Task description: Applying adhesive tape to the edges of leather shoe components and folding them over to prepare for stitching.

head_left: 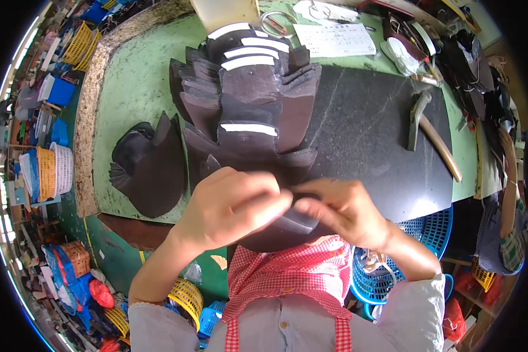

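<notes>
My left hand (232, 205) and my right hand (343, 211) meet at the near edge of the bench, both pinching a dark curved leather piece (281, 232) held between them. Just beyond my fingers lies an overlapping row of dark leather pieces (246, 100), some with white strips on them, fanned out across a black stone slab (369, 135). A second pile of dark leather pieces (146, 164) rests to the left on the green bench top (135, 82).
A hammer (428, 132) with a wooden handle lies on the slab's right side. Scissors (276, 23), a printed paper sheet (334, 40) and dark clutter sit at the far edge. A blue basket (428, 234) stands below right; yellow and blue crates crowd the floor at left.
</notes>
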A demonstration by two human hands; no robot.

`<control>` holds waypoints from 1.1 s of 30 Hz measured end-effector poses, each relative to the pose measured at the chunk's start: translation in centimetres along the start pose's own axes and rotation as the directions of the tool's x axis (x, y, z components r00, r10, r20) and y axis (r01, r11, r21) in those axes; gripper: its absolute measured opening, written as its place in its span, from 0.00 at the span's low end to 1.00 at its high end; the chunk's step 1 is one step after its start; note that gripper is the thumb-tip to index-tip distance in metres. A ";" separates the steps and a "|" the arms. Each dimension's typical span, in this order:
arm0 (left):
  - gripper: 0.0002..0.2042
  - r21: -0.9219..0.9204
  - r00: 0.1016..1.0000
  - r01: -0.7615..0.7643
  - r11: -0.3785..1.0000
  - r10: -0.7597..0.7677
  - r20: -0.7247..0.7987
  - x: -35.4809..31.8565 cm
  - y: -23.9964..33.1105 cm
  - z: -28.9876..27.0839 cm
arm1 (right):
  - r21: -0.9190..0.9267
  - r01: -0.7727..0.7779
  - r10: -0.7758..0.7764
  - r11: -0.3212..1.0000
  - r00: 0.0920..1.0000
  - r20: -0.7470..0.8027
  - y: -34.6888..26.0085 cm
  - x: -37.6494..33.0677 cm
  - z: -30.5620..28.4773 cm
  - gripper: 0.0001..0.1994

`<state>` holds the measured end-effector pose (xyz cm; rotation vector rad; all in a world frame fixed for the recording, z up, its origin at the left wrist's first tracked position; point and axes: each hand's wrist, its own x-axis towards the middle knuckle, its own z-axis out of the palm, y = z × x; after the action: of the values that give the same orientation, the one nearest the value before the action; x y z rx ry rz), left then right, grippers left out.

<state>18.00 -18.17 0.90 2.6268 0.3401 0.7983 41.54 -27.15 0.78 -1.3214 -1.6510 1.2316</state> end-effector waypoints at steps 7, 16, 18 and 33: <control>0.24 -0.636 0.688 0.719 0.281 -0.420 0.592 -1.8 3.6 -0.2 | 0.337 -0.163 0.130 0.927 0.984 0.120 -0.6 -1.0 0.3 0.16; 0.21 -0.601 0.501 0.769 -0.216 -0.380 0.778 -3.4 3.3 0.3 | 0.496 -0.618 0.326 0.610 0.766 0.554 0.5 -0.9 0.5 0.24; 0.18 -0.557 0.467 0.816 -0.155 -0.390 0.793 -3.2 3.2 0.2 | 0.447 -0.626 0.205 0.639 0.698 0.686 1.1 -0.6 0.3 0.21; 0.20 0.023 0.968 0.251 0.968 -0.250 -0.030 -5.3 0.8 2.7 | -0.405 0.286 -0.338 0.868 0.939 -0.063 3.6 -1.0 3.4 0.20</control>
<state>15.41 -21.42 -3.40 2.5305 0.6792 0.7476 39.88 -28.86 -3.61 -1.2611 -1.9877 0.6271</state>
